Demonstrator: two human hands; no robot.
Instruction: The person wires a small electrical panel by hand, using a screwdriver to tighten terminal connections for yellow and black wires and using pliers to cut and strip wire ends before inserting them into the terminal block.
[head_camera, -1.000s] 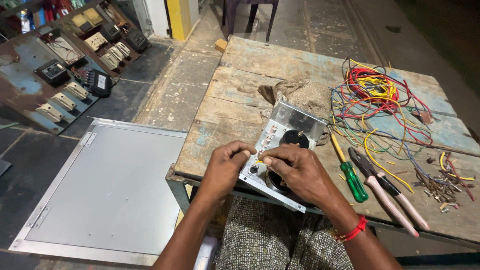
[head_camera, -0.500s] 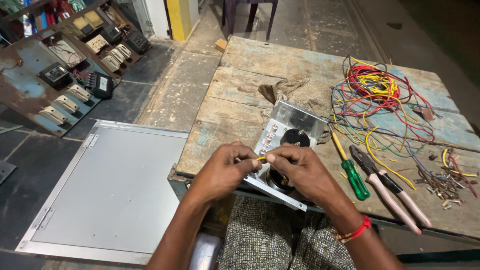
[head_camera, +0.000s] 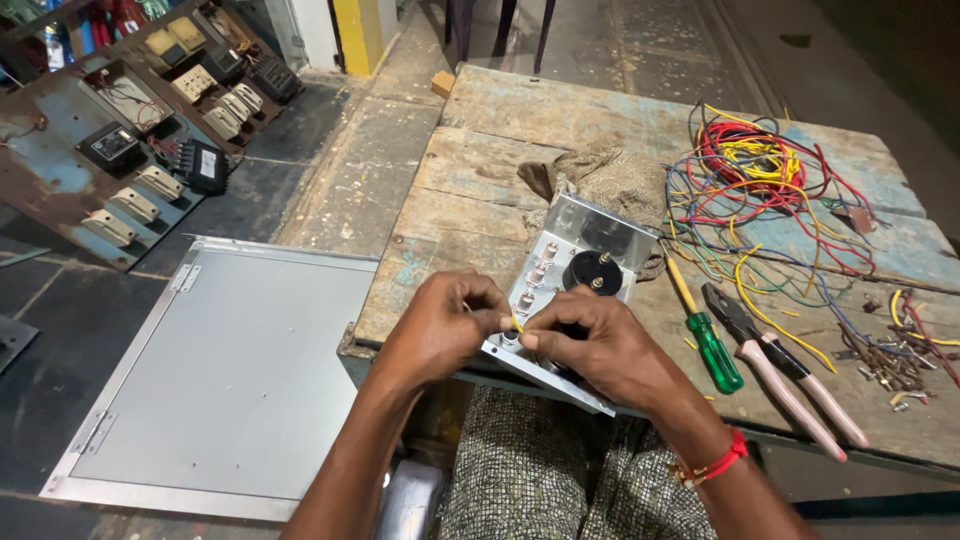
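Here both hands pinch a short yellow wire (head_camera: 516, 322) at the near edge of the metal panel (head_camera: 570, 290), left hand (head_camera: 440, 335) and right hand (head_camera: 600, 350) closed narrow on it. Panel lies on the wooden surface (head_camera: 480, 180). Wire likely light, bendy, slippery; grip near its end. Green screwdriver (head_camera: 712, 348) and pliers (head_camera: 780, 370) beside.

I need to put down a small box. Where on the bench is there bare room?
The wooden bench is bare along its far edge and left of the metal panel, beside the cloth. It is crowded to the right: wire tangle, screwdriver, pliers, scraps.
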